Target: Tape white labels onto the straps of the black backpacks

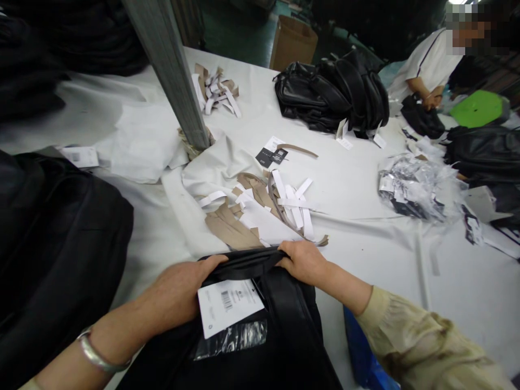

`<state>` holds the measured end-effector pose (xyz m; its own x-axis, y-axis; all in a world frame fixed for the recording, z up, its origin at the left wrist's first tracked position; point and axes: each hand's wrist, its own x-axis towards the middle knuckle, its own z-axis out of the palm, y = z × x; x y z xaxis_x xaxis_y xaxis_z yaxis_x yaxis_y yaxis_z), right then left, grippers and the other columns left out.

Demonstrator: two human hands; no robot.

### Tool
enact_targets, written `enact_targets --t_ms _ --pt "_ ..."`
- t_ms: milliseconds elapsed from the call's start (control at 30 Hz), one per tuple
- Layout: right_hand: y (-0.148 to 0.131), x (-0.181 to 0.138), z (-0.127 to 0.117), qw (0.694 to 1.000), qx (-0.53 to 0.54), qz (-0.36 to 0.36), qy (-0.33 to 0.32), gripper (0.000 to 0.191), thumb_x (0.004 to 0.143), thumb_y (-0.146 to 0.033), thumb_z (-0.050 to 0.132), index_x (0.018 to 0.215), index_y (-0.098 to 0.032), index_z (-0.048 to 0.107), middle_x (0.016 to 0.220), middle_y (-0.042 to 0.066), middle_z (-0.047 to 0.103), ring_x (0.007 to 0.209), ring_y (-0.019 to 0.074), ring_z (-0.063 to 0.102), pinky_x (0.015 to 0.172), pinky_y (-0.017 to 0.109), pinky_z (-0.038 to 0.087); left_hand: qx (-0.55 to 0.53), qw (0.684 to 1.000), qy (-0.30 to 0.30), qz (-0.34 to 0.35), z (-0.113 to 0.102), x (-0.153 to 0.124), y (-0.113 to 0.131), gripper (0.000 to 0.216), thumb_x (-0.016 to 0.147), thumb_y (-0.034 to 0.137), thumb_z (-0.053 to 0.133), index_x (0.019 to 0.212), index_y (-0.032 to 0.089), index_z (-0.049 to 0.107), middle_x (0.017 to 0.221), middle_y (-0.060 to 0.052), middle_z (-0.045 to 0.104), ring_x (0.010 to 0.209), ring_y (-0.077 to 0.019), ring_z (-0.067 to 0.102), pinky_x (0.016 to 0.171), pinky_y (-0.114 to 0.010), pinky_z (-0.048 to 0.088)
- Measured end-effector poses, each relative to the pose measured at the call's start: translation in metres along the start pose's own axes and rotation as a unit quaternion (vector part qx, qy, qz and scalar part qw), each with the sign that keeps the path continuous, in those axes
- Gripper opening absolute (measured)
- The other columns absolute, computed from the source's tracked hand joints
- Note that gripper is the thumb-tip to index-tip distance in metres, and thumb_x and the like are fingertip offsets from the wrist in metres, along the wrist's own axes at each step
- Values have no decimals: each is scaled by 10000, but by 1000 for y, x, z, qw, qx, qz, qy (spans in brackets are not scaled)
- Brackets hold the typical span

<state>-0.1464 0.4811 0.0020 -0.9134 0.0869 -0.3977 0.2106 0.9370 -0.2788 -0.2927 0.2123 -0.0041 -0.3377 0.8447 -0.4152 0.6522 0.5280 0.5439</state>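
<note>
A black bag [284,319] lies in front of me on the white table [447,281]. My left hand [179,295] grips its top edge on the left, fingers curled over the black fabric. My right hand [303,261] pinches the same top edge on the right, closed on it. A white barcode tag [229,306] and a strip of clear plastic [231,338] rest on the bag just below my left hand. A silver bangle [95,355] circles my left wrist.
Tan and white paper strips [264,206] lie scattered beyond the bag. A grey post [170,70] rises from the table. Black bags [337,92] are piled at the back, another black heap [52,249] at left. A person in white [426,70] works far right beside crumpled plastic [410,187].
</note>
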Motion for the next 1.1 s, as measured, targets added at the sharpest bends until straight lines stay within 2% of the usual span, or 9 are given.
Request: enact_targets --t_ms 100,233,400,533,733,833,933,1033,1100 --pt "2 14 8 996 -5 88 13 374 924 -548 549 925 -190 657 884 89 723 848 247 674 702 314 436 5 997 24 -69 3 15 -10 558 803 557 592 1287 287 521 1104 -32 730 994 -278 688 796 -341 499" --pt "12 34 42 988 0 146 54 362 977 -497 479 960 -182 657 866 90 719 835 229 669 716 305 443 35 977 66 -199 27 36 -27 544 867 678 383 1101 228 583 971 -85 728 922 -315 690 757 -376 495" --pt "28 47 86 984 5 111 138 273 1004 -326 450 991 -167 671 971 95 696 884 187 643 758 261 462 29 957 107 -270 55 52 -41 615 873 697 340 1198 213 537 1010 -128 725 922 -347 691 745 -404 500" --pt "39 46 76 980 31 43 192 188 945 -267 549 1051 -194 684 1221 99 631 943 181 623 810 276 494 21 966 107 -236 52 52 -43 633 881 714 301 1154 206 561 999 -131 733 904 -334 699 713 -384 503" --pt "26 37 23 973 80 1 215 277 981 -241 454 1147 -153 658 1141 120 672 1105 220 584 1016 365 431 23 971 112 -211 44 50 -40 640 895 698 288 1114 191 612 970 -138 739 846 -328 705 669 -387 515" --pt "5 28 44 989 46 -43 133 425 975 -333 470 1349 -146 543 1319 162 590 1279 274 486 1101 448 345 73 963 161 -203 42 44 -26 633 914 647 324 1145 132 610 999 -197 712 902 -367 682 742 -451 528" --pt "-4 23 80 993 1 -47 104 625 924 -424 551 1461 -130 422 1517 189 387 1439 357 257 1161 550 202 150 947 260 -116 49 37 -10 554 947 495 397 1259 67 560 1305 -278 571 1259 -405 505 1012 -531 420" --pt "0 24 100 993 -15 -43 109 693 916 -444 554 1504 -137 353 1580 176 270 1468 369 174 1165 572 163 173 957 233 8 67 37 -4 517 933 408 471 1383 157 509 1530 -175 399 1450 -370 257 1145 -551 263" --pt "4 26 102 992 -23 -46 115 691 927 -445 538 1516 -149 329 1590 166 249 1468 362 177 1163 575 160 178 964 197 31 79 40 -5 561 921 411 488 1439 195 463 1571 -129 349 1466 -372 213 1153 -572 230"
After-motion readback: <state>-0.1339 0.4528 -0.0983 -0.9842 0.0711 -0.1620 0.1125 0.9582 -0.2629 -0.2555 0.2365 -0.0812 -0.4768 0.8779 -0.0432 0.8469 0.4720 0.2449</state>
